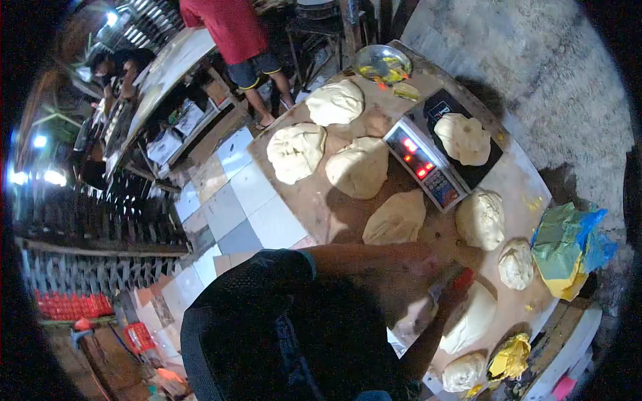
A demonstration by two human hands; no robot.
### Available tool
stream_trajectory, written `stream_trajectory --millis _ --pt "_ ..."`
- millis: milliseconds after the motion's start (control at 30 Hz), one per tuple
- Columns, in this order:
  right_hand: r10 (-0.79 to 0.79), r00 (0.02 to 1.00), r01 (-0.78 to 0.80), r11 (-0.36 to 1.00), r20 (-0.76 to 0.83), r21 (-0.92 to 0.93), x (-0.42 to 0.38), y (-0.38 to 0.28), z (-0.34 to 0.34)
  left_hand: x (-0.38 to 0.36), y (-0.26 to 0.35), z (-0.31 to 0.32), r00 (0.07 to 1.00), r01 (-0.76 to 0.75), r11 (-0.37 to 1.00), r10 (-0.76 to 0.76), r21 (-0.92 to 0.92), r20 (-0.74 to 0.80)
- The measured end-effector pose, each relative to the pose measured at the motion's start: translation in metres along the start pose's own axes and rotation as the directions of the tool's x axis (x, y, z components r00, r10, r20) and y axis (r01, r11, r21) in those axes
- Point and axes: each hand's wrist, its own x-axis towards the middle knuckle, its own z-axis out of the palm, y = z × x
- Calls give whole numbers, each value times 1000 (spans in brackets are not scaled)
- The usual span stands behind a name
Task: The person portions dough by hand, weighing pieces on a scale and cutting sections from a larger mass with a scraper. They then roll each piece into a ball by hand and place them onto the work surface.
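Note:
My right hand (pixel 453 299) is closed around a red-handled dough scraper (pixel 460 279), partly in shadow, beside a large pale lump of dough (pixel 473 319). From the upper sleeve my left arm reaches across the table, and my left hand (pixel 461 255) is just below another dough lump (pixel 480 219); its fingers are blurred and dark. A smaller dough piece (pixel 515 264) lies to its right. On the digital scale (pixel 422 164), with red lit digits, rests a dough portion (pixel 462 139). A flattened dough lump (pixel 396 219) sits above my left forearm.
Several dough lumps (pixel 295 152) occupy the table's far left. A metal bowl (pixel 383 65) with yellow bits stands at the top edge. Yellow-green packaging (pixel 562 250) and a crumpled yellow wrapper (pixel 510 356) lie along the right edge. A person in a red shirt (pixel 224 30) stands by another table (pixel 160 83).

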Motion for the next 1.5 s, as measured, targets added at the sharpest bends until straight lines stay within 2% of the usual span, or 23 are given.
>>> stream_trajectory --millis 33,67,133,167,233,267,367,400,500,533,700,767,800,867,933,1000,1100,1167,1233,1300,1367,1433,1500 --pt "-171 938 147 984 -302 -101 -7 19 15 4 -23 37 999 -33 998 33 44 9" --pt "113 974 -83 985 -195 154 -13 -1 -42 8 -35 59 999 -51 996 50 75 12" --pt "648 757 -581 615 77 533 -13 -60 -185 16 -44 85 998 -68 992 69 102 0" --pt "682 729 -609 603 64 516 -30 -54 -192 22 -40 94 997 -74 992 75 105 -5" --pt "704 707 -291 377 -67 879 -69 -38 -195 34 -23 116 996 -80 992 84 94 -38" --pt "643 729 -239 560 -235 793 -88 -25 -188 42 -13 127 994 -78 993 84 83 -70" --pt "789 585 -395 76 187 916 -182 80 -77 54 14 165 979 -45 998 51 36 -196" --pt "805 564 -402 73 184 913 -193 77 -92 53 19 174 975 -35 999 38 17 -220" --pt "724 682 -391 244 101 888 -188 24 -178 32 11 173 986 -78 995 86 64 -139" --pt "722 670 -400 547 -173 735 -195 19 -175 24 7 161 988 -97 992 106 85 -115" --pt "548 809 -554 591 213 587 -140 -23 -195 47 -95 185 1000 -19 999 19 25 23" --pt "312 944 -213 821 -104 530 -107 -38 -189 68 -150 218 1000 17 990 -20 -143 -24" --pt "363 930 -298 677 47 673 -70 -58 -216 67 -160 234 997 40 973 -52 -229 -49" --pt "229 969 -248 905 96 347 -57 -61 -187 48 -148 229 996 85 936 -83 -341 22" --pt "255 942 -321 874 220 363 -31 -79 -195 39 -108 191 992 129 896 -119 -425 50" --pt "257 904 -385 839 343 385 -14 -90 -182 13 -55 145 997 64 957 -47 -283 67" --pt "72 976 -143 927 207 347 -16 -84 -130 11 -39 134 998 12 949 10 -316 69" --pt "133 952 -291 670 275 683 -3 -82 -110 18 -33 115 996 1 920 33 -393 78" --pt "-84 996 83 995 16 48 -11 -81 -109 28 -20 76 995 -14 873 62 -488 82" --pt "-34 995 37 999 93 -27 -19 -88 -118 50 -5 17 995 -92 844 100 -528 -13" --pt "31 986 -13 994 161 -111 -3 -100 -137 80 8 -57 924 -326 921 261 -215 -281" --pt "303 837 -393 912 456 116 24 -120 -176 97 49 -131 788 -392 919 317 -33 -527" --pt "241 914 -296 947 326 129 11 -115 -155 141 36 -168 509 -349 810 586 471 -630"
